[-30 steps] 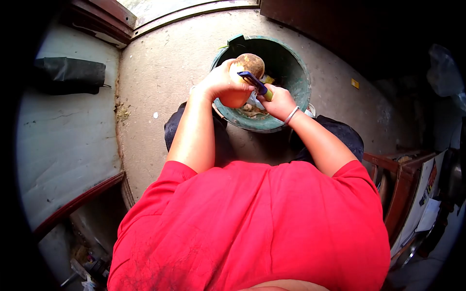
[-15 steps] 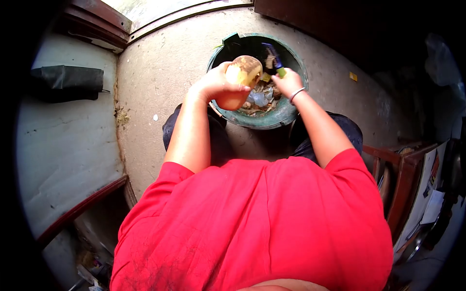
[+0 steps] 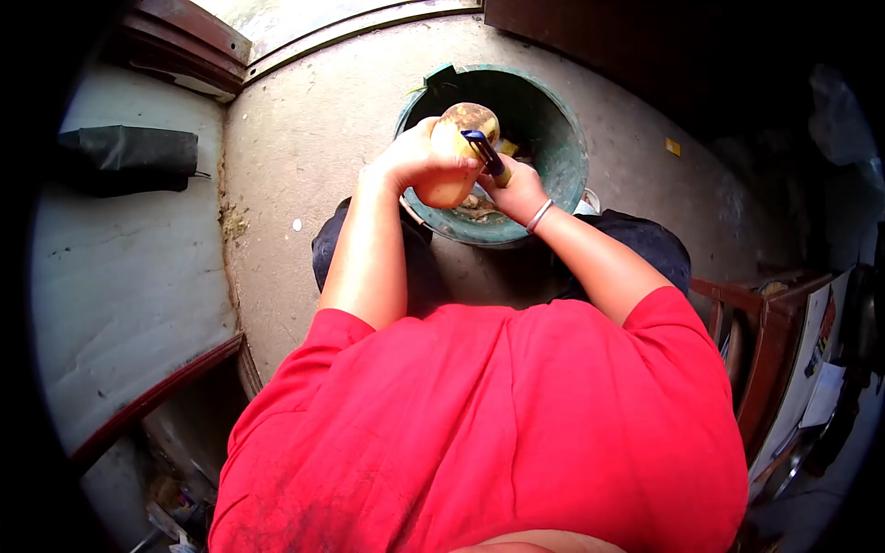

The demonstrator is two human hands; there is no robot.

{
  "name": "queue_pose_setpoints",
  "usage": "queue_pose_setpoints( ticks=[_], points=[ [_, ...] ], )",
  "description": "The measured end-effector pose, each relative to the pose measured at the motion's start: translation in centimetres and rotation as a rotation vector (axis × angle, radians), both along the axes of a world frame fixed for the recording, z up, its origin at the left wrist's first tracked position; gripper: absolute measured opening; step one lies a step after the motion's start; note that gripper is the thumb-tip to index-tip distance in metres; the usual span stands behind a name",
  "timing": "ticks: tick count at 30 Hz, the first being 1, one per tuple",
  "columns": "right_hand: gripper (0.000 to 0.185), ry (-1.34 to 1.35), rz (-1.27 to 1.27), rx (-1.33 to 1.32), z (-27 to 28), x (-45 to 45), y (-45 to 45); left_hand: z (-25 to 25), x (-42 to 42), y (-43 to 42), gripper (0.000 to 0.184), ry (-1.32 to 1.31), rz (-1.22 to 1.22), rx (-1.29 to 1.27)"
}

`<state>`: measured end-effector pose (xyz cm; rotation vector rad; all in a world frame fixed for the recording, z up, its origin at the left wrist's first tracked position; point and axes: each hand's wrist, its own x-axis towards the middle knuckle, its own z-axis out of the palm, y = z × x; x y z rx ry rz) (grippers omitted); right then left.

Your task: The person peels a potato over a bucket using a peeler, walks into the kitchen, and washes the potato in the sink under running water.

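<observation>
My left hand [image 3: 415, 158] grips a large root vegetable or gourd [image 3: 448, 189], partly peeled, with rough brown skin at its far end and pale orange flesh nearer me. My right hand [image 3: 518, 192] is wrapped round the handle of a blue and green peeler [image 3: 487, 155], whose head lies against the vegetable's right side. Both hands are over a round green bin [image 3: 569, 175] with scraps in its bottom. The vegetable and my hands hide part of the scraps.
The bin stands on a concrete floor [image 3: 313, 120] between my knees. At the left a black bag-like item [image 3: 134, 158] lies on a pale panel [image 3: 138, 267]. A small yellow packet [image 3: 673, 147] is on the floor to the right, near a brown wooden frame [image 3: 770, 359].
Over the last half second my right hand has moved the peeler left and back towards me, from above the bin onto the vegetable. My left hand has stayed almost in place.
</observation>
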<state>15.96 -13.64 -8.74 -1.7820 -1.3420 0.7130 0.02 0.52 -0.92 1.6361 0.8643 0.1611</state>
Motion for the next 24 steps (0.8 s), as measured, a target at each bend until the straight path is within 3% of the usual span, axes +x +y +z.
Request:
queue_pose_setpoints(
  ticks=[6, 10, 15, 17, 20, 23, 24],
  points=[
    [0.027, 0.027, -0.027, 0.033, -0.5, -0.3, 0.3, -0.3, 0.1, 0.0, 0.09, -0.031, 0.008, -0.029],
    [0.024, -0.124, -0.072, -0.001, -0.6, 0.6, 0.9, -0.1, 0.1, -0.1, 0.089, 0.067, 0.003, 0.094],
    [0.021, -0.09, -0.187, -0.102, 0.0, 1.3, 1.8, 0.3, 0.2, -0.2, 0.097, 0.008, 0.05, -0.01],
    [0.025, -0.138, -0.196, -0.028, -0.9, 1.5, 2.1, 0.2, 0.0, 0.0, 0.09, -0.033, 0.036, -0.043],
    [0.027, 0.523, -0.524, -0.402, -0.3, 3.7, 2.4, -0.7, 0.0, -0.1, 0.083, -0.08, 0.008, -0.065],
    [0.022, 0.699, -0.444, -0.23, 1.2, 5.1, 2.9, 0.8, 0.2, -0.8, 0.079, -0.001, 0.013, 0.012],
    [0.021, 0.682, -0.392, -0.2, 2.4, 4.5, 2.7, 0.5, 0.2, -0.7, 0.086, -0.064, 0.012, -0.045]
  ],
)
